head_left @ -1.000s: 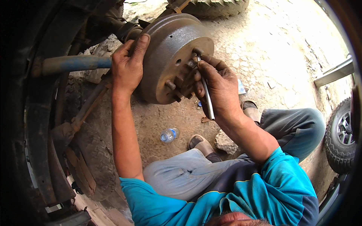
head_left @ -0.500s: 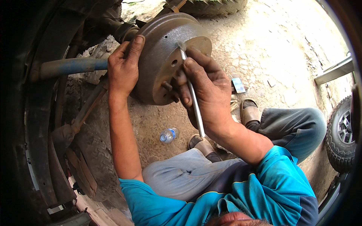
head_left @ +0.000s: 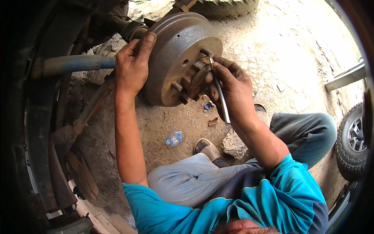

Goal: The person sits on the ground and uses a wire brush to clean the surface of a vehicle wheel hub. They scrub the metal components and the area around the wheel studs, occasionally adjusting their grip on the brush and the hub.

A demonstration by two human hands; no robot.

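A grey metal brake drum (head_left: 171, 50), with wheel studs and a rusty hub (head_left: 198, 76) at its centre, sits at the end of the axle. My left hand (head_left: 134, 64) grips the drum's left side, thumb on its outer surface and fingers partly hidden behind the edge. Pinched between the thumb and fingers of my right hand (head_left: 233, 85) is a slim silver metal rod (head_left: 221, 97). Its upper end is near a stud on the drum's face, beside the hub; I cannot tell whether it touches.
A blue shock absorber (head_left: 78, 66) runs to the left of my hand. Below the drum, a plastic bottle (head_left: 174, 139) and a stone (head_left: 233, 145) lie on the ground near my sandal (head_left: 208, 150). Tyres stand at the top (head_left: 228, 7) and right (head_left: 352, 142).
My right hand has moved right and slightly down with the rod, away from the drum's outer surface toward the hub. The drum and my left hand have shifted slightly right in view.
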